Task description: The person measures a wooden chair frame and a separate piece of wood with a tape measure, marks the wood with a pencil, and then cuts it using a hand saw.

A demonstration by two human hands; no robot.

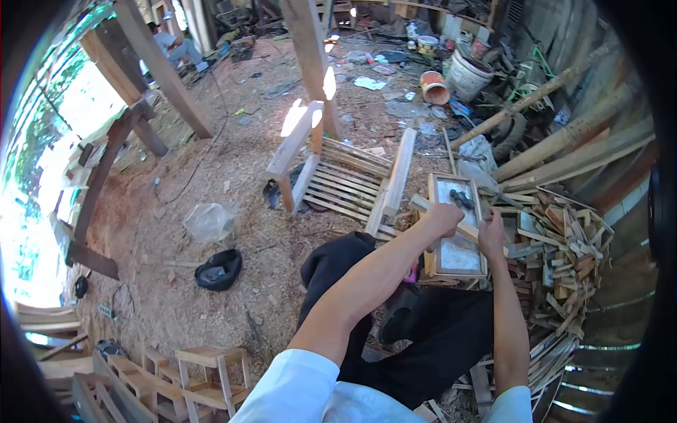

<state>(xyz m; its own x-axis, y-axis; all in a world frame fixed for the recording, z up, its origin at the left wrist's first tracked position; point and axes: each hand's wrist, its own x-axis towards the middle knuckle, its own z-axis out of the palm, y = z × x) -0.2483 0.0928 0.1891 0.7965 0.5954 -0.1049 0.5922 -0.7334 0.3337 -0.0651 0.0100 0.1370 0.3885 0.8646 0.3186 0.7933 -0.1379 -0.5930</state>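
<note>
My left hand (446,220) is closed on a pale wooden strip (467,231) that slants down to the right over a wood-framed panel (457,263) with a white, bluish surface. Toward the strip's other end, my right hand (491,234) has its fingers curled in around it; the exact contact is partly hidden. A dark, lumpy object (462,199) lies on the panel's upper half, just beyond both hands. Close by on the left stands a slatted wooden chair frame (345,185) with thick armrests.
Scrap wood (564,261) is heaped on the right, below leaning poles (543,95). A post (310,63) rises behind the chair frame. Small wooden stools (211,359), a black bag (218,269) and clear plastic (210,222) lie left. Buckets (469,74) and a seated person (176,48) are farther back.
</note>
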